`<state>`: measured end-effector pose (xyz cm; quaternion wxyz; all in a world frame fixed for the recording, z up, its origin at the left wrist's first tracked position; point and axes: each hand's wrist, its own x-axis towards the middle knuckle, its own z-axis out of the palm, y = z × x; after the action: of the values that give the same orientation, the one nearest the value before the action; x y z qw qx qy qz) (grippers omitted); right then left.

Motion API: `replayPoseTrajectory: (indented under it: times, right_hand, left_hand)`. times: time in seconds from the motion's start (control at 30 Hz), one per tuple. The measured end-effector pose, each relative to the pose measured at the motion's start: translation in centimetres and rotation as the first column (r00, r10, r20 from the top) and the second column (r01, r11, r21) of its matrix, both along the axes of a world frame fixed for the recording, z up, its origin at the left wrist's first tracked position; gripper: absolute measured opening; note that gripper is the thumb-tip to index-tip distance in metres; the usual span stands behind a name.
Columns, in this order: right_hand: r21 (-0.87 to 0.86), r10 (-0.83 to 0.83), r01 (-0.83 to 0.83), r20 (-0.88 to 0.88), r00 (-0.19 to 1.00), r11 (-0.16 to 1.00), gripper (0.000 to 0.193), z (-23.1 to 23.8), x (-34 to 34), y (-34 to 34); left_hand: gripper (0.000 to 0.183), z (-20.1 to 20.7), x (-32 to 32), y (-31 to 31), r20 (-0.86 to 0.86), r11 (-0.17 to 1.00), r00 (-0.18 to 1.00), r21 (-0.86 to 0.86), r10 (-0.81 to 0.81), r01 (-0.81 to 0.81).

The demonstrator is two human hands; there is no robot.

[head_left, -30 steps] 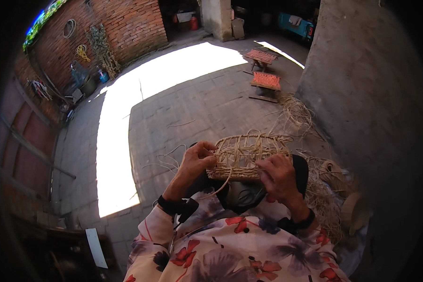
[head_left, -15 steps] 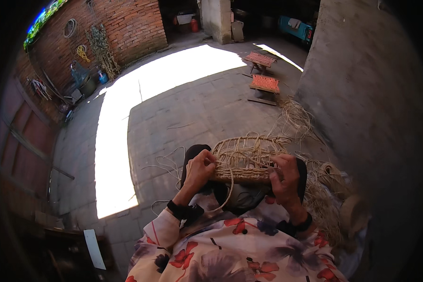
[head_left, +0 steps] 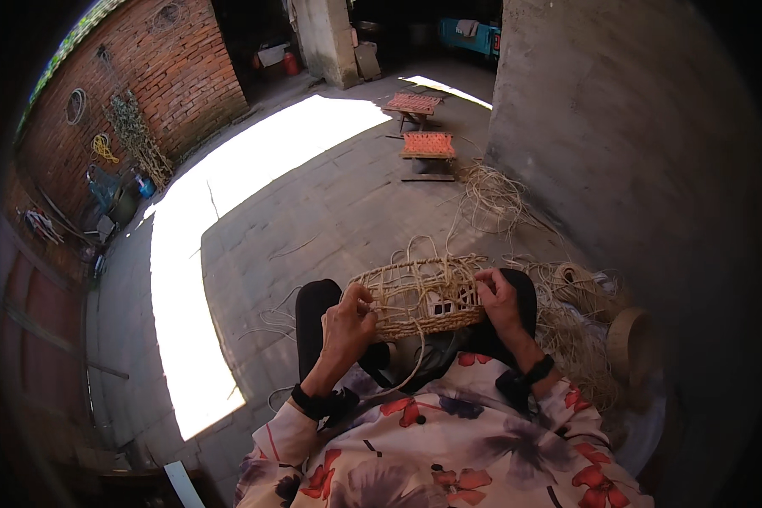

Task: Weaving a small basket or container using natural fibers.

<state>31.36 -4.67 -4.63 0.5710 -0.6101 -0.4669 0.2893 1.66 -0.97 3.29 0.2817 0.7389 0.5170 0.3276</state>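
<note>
A partly woven straw-rope basket (head_left: 398, 320) lies across my lap, its near edge tightly plaited and its upper part an open mesh. Its left end is gripped by my left hand (head_left: 347, 328), fingers curled at the rim. At the opposite end my right hand (head_left: 503, 306) pinches the edge between thumb and fingers. A loose cord (head_left: 418, 360) hangs from the near edge down over my lap, and thin strand ends stick up at the far side. The exact strand under each fingertip is hidden.
Loose straw fibres (head_left: 559, 330) heap at my right beside a cord roll (head_left: 570, 274) and a round tan container (head_left: 628, 343). Two low stools with red woven seats (head_left: 427, 145) stand ahead. A grey wall (head_left: 626, 152) rises at right; a brick wall (head_left: 169, 68) at far left.
The view has swung to the right, so the surroundings sit further left. The basket is turned slightly, its right end higher. My right hand has shifted up along that end, and both hands stay on it.
</note>
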Motion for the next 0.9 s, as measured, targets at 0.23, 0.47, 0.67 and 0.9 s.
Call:
replayPoseTrajectory:
  times: [0.23, 0.47, 0.67, 0.9]
  right_hand:
    - [0.006, -0.074, 0.074, 0.149, 0.986, 0.997, 0.020, -0.8, 1.7, -1.2]
    - [-0.011, -0.105, 0.109, 0.202, 0.974, 0.994, 0.020, -0.8, 1.5, -1.6]
    - [0.013, -0.084, 0.083, 0.136, 0.987, 0.997, 0.019, -1.2, 1.8, -1.5]
    - [0.205, 0.066, -0.185, 0.480, 0.875, 0.961, 0.026, 7.9, -4.2, -2.4]
  left_hand:
    - [0.027, 0.1, -4.1, 2.5, 0.317, 0.874, 0.946, -0.439, -0.064, 0.206]
    - [0.025, -8.6, -17.8, 4.0, -0.473, 0.922, 0.792, 0.222, 0.386, -0.317]
    - [0.051, -11.4, -41.8, -1.4, -0.834, 0.727, 0.406, -0.009, 0.373, -0.686]
    - [0.038, -3.2, -19.0, 0.6, -0.352, 0.995, 0.931, 0.000, 0.097, -0.104]
